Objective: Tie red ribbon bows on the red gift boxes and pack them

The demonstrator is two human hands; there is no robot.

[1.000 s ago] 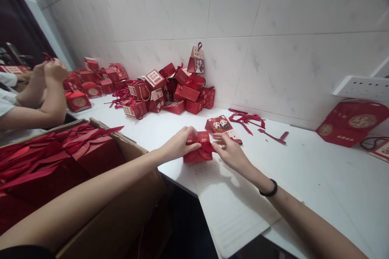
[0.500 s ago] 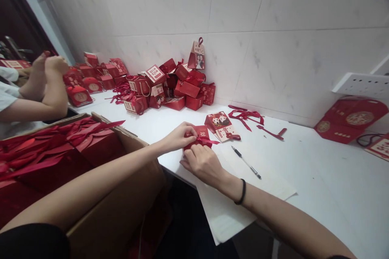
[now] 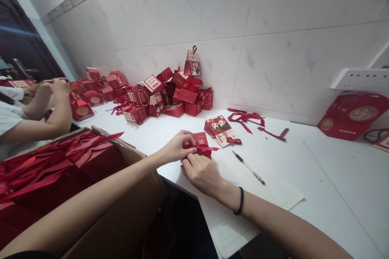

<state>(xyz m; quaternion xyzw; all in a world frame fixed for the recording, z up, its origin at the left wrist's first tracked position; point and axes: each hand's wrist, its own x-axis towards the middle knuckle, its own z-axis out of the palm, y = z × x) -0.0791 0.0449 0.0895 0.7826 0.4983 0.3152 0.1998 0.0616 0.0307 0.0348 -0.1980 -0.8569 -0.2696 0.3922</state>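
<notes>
A small red gift box [image 3: 199, 139] with pale lettering sits near the table's front edge, a red ribbon [image 3: 209, 148] lying across it. On the box's left side, my left hand [image 3: 179, 145] is closed, thumb and finger pinching the ribbon at its middle. My right hand [image 3: 202, 172], with a dark band at the wrist, has its fingers curled at the front of the box against the ribbon; its fingertips are partly hidden. Just behind the box lies a flattened red and cream box [image 3: 223, 129] printed with two cartoon figures.
A pen [image 3: 249, 168] lies beside paper sheets [image 3: 273, 188] on the white table. Loose ribbons [image 3: 247, 118] lie near the wall. Red boxes are piled [image 3: 185, 95] behind. At left stands a carton [image 3: 138, 154] full of red boxes; another person's arms [image 3: 51, 105] are beyond.
The view has shifted slightly. Both hands stay at the box, my right hand a little lower on it. The other person's hands have come down.
</notes>
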